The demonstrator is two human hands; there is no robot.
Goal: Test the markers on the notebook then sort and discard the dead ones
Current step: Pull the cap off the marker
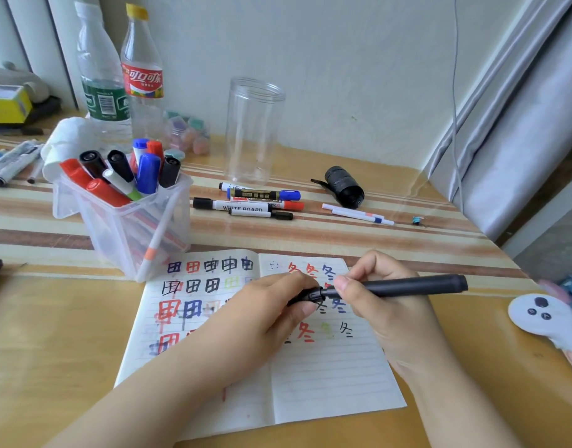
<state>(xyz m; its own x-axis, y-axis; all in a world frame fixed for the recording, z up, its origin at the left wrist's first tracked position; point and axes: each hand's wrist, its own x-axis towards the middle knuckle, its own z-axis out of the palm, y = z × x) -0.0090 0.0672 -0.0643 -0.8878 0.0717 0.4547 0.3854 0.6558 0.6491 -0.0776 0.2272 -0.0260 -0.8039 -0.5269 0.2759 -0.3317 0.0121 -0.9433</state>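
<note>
A: While the notebook (326, 376) lies open near the table's (51, 334) front edge, both hands work one black marker (404, 286) above its right page.
B: Grips?
A: Right hand (384, 305) wraps the barrel; left hand (271, 305) pinches the cap end (310, 295) — cap and barrel look just joined.
B: The rest?
A: Clear bin (129, 227) of markers toward the left edge. Five capped markers (255, 203) lie mid-table, before an empty jar (253, 130) by the back edge — two thin pens (359, 215) to their right.
</note>
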